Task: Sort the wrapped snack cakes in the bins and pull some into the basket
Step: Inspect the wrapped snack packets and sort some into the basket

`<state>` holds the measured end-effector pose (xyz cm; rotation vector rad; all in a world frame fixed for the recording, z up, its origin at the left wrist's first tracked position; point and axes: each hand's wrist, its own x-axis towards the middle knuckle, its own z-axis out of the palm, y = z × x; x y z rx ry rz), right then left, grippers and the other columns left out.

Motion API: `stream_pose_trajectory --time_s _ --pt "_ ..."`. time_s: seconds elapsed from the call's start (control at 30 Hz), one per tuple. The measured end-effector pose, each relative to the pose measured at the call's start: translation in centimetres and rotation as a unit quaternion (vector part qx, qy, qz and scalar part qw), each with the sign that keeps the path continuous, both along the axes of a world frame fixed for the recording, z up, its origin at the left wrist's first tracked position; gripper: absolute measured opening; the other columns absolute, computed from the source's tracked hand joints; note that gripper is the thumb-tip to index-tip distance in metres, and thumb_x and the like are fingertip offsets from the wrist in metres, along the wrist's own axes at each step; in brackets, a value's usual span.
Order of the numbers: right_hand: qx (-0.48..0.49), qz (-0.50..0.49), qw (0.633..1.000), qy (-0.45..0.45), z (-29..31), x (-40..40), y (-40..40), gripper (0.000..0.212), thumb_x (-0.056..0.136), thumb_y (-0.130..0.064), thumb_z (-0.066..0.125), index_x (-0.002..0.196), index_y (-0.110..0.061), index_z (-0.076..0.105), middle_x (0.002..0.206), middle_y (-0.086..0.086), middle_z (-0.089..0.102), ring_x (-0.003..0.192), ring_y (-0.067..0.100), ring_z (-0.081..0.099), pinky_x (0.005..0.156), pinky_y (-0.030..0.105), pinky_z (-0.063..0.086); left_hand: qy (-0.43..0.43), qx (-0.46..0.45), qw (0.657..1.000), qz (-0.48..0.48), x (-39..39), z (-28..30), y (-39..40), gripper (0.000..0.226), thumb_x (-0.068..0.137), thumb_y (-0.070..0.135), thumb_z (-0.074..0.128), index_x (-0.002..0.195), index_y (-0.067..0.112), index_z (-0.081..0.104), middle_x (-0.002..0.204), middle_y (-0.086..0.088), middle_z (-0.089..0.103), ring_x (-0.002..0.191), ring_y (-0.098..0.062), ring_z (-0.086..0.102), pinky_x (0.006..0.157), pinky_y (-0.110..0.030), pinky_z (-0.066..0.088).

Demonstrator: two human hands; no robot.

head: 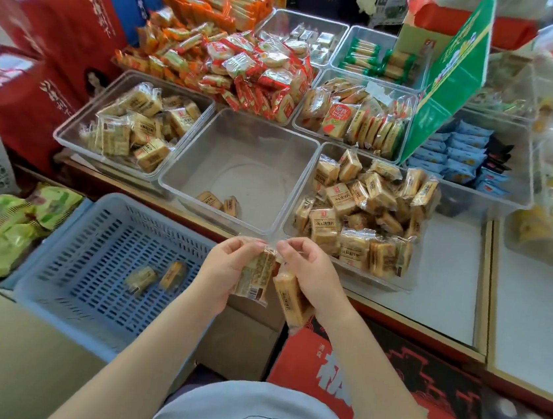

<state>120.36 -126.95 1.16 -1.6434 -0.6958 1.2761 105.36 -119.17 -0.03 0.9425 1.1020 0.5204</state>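
1. Both hands meet just above the near edge of the counter, between the blue basket point(107, 259) and the clear bins. The left hand point(223, 268) curls round one wrapped cake point(255, 277), thumb and fingers pinching its upper end. The right hand point(312, 279) closes round a second cake point(292, 300), with its fingertips also up at the crimped top of the wrappers.

2. Handling, as a judgement: these cakes look light and soft inside thin, glossy film. The film is likely slippery and the cake would dent under a hard squeeze. The safest hold is across the flat sides with a light grip, or by the crimped seal at an end.

3. Direction: each held cake is a flat slab. The left one stands nearly upright, long axis running from the fingers down toward the wrist, barcode end lowest. The right one slants, its lower end pointing down and toward the person's right.

4. Two cakes already lie in the basket, well apart from its walls. The middle bin point(238, 170) holds only two pieces near its front. The right bin point(364, 212) is heaped with cakes and the left bin point(133, 124) is partly filled.

5. The basket sits just to the left of the hands, so a short drop should do.
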Motion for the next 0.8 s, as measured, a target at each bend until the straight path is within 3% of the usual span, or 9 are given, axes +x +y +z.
stream_pose_trajectory --time_s 0.1,0.2,0.37,0.53,0.63,0.8 --pt "0.019 0.018 1.000 -0.012 -0.1 -0.3 -0.8 0.011 0.097 -0.037 0.067 0.099 -0.026 0.067 0.093 0.009 0.070 0.079 0.018 0.068 0.068 0.028 0.058 0.012 0.025 1.000 -0.006 -0.4 0.0 -0.9 0.011 0.094 0.022 0.073 0.096 0.011 0.073 0.108 -0.026 0.072 0.100 -0.044 0.070 0.090 -0.063 0.055" --pt "0.019 0.013 0.999 -0.036 -0.4 -0.8 -1.5 0.006 0.096 -0.024 0.068 0.092 -0.019 0.067 0.079 0.000 0.065 0.070 0.011 0.063 0.062 0.024 0.054 0.023 0.036 0.999 -0.013 -0.7 -0.4 -2.0 0.009 0.094 0.023 0.072 0.089 0.016 0.073 0.098 -0.020 0.074 0.090 -0.035 0.070 0.088 -0.058 0.056" --pt "0.037 -0.007 0.995 -0.088 -1.0 -1.1 -2.3 0.010 0.094 -0.016 0.070 0.084 -0.017 0.069 0.074 -0.007 0.064 0.068 0.004 0.059 0.067 0.025 0.053 -0.009 0.021 0.999 -0.027 -1.3 -0.7 -3.2 0.006 0.095 0.020 0.071 0.095 0.015 0.074 0.095 -0.015 0.073 0.085 -0.030 0.070 0.076 -0.043 0.058" --pt "0.052 -0.020 0.993 -0.106 -1.3 -0.9 -3.1 0.007 0.091 -0.014 0.073 0.084 -0.013 0.072 0.074 -0.006 0.066 0.068 0.003 0.059 0.067 0.022 0.053 0.025 0.031 0.997 -0.069 -1.8 -0.6 -3.7 0.013 0.090 0.020 0.076 0.091 0.008 0.075 0.087 -0.008 0.075 0.081 -0.019 0.072 0.070 -0.031 0.058" --pt "0.059 -0.008 0.993 -0.106 -1.5 -0.8 -3.1 0.010 0.089 -0.013 0.076 0.080 -0.017 0.073 0.072 -0.005 0.067 0.068 0.006 0.060 0.067 0.023 0.053 0.036 0.034 0.997 -0.057 -2.1 -0.6 -3.8 0.013 0.090 0.020 0.076 0.084 0.007 0.076 0.083 -0.007 0.075 0.082 -0.019 0.072 0.076 -0.032 0.060" --pt "0.062 -0.002 0.993 -0.100 -1.8 -0.8 -2.9 0.013 0.087 -0.013 0.079 0.076 -0.020 0.075 0.071 -0.005 0.070 0.069 0.009 0.062 0.068 0.026 0.054 0.036 0.023 0.997 -0.065 -2.9 -0.9 -4.3 0.025 0.096 0.030 0.069 0.101 0.007 0.077 0.094 -0.010 0.078 0.087 -0.022 0.074 0.079 -0.034 0.062"
